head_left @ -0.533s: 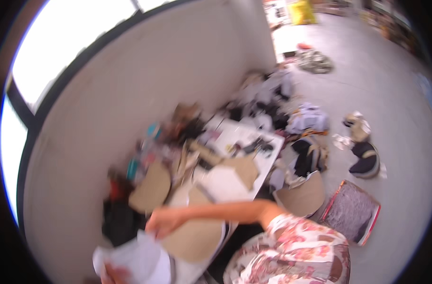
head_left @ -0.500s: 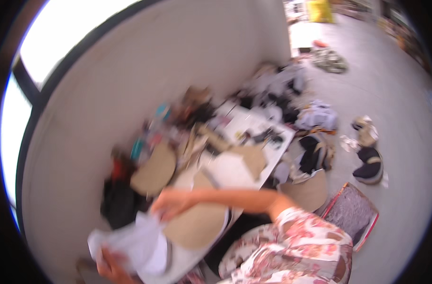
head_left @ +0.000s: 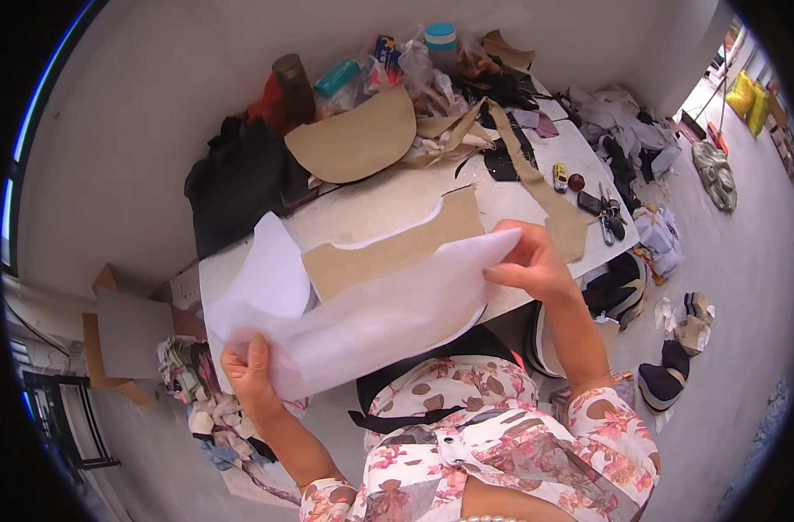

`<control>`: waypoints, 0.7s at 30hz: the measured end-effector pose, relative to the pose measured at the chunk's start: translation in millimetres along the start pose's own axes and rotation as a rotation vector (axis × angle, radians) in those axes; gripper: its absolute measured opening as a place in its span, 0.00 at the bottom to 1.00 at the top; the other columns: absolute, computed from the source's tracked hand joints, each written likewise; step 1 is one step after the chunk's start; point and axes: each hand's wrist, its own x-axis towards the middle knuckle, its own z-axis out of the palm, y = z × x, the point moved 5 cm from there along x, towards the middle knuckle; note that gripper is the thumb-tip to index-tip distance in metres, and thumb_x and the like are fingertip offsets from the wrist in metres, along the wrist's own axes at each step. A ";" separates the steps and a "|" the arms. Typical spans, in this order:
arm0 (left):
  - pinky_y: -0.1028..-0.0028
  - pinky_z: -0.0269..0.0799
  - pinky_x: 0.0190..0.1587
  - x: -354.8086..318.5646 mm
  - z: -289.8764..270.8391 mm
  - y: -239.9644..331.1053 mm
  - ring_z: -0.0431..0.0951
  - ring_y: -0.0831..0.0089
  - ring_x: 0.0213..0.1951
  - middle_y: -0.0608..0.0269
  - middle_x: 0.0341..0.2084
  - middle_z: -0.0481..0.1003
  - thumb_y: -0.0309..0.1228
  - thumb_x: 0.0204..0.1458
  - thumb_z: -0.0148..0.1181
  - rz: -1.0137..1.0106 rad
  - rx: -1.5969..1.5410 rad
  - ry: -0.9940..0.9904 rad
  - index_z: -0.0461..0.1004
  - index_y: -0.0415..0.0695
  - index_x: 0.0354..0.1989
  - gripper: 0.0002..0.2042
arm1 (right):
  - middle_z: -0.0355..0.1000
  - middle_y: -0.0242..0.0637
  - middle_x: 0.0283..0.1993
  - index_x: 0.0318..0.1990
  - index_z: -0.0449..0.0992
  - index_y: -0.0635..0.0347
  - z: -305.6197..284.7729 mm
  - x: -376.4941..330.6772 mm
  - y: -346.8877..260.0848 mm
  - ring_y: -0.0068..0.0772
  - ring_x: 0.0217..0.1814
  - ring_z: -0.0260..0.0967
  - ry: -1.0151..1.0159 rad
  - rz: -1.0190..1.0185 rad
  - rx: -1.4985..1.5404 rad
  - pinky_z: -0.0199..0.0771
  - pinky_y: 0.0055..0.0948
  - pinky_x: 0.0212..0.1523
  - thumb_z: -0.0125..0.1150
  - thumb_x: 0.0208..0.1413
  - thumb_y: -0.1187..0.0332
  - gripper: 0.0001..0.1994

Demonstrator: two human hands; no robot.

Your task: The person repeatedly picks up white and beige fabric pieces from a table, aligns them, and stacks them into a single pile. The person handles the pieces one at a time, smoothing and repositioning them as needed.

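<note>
As it spreads across the middle of the view, white table [head_left: 362, 209]: landmark; pale top, crowded along its far side.
White sheet [head_left: 380, 317]: held over the table's near edge; long, thin, matt and milky white; fairly smooth at the right, softly waved and faintly shaded at the left; right end drawn out to a corner; whether its underside touches the tabletop cannot be told.
Black cloth [head_left: 240, 187]: slack, at the table's far left corner.
Half-moon panel [head_left: 353, 139]: beige, matt, rounded in outline; at the table's far side.
Notched piece [head_left: 349, 268]: beige, with a white margin showing along its hollowed edge; at the table's middle, partly hidden by the white sheet.
White rounded piece [head_left: 271, 265]: smooth, curved on one side; on the table's left part.
Right hand [head_left: 545, 261]: above the table's near edge, thumb and bent fingers closed narrowly on the white sheet's right corner.
Left hand [head_left: 251, 376]: beyond the table's near left edge, thumb uppermost, pinching the white sheet's left end.
Key bunch [head_left: 607, 213]: dark, with metal parts; near the table's right edge.
Toy car [head_left: 560, 177]: yellow; on the table's right part.
</note>
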 end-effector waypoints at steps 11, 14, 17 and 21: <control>0.81 0.67 0.31 8.6 32.2 -109.0 0.71 0.84 0.28 0.70 0.29 0.76 0.26 0.54 0.62 -0.178 0.224 -0.197 0.77 0.36 0.40 0.08 | 0.74 0.32 0.44 0.60 0.67 0.65 -34.7 8.7 61.4 0.22 0.41 0.72 0.267 0.213 -0.359 0.73 0.24 0.44 0.64 0.48 0.77 0.28; 0.81 0.67 0.30 23.2 38.4 -118.9 0.71 0.84 0.27 0.70 0.27 0.77 0.27 0.55 0.62 -0.201 0.309 -0.192 0.78 0.36 0.39 0.08 | 0.73 0.30 0.40 0.60 0.66 0.65 -40.1 17.3 69.6 0.18 0.35 0.69 0.277 0.211 -0.470 0.71 0.21 0.39 0.65 0.48 0.77 0.28; 0.80 0.67 0.28 30.3 42.9 -123.1 0.71 0.84 0.25 0.70 0.25 0.77 0.28 0.55 0.62 -0.186 0.387 -0.181 0.78 0.35 0.37 0.08 | 0.71 0.29 0.36 0.59 0.67 0.62 -43.3 22.7 73.7 0.16 0.31 0.64 0.317 0.147 -0.605 0.68 0.19 0.33 0.65 0.47 0.77 0.28; 0.81 0.65 0.26 31.1 45.9 -124.0 0.70 0.85 0.24 0.70 0.24 0.76 0.29 0.55 0.63 -0.141 0.415 -0.168 0.78 0.35 0.36 0.08 | 0.68 0.29 0.34 0.58 0.70 0.58 -45.1 31.3 72.1 0.15 0.29 0.62 0.439 0.048 -0.757 0.66 0.17 0.30 0.64 0.48 0.79 0.27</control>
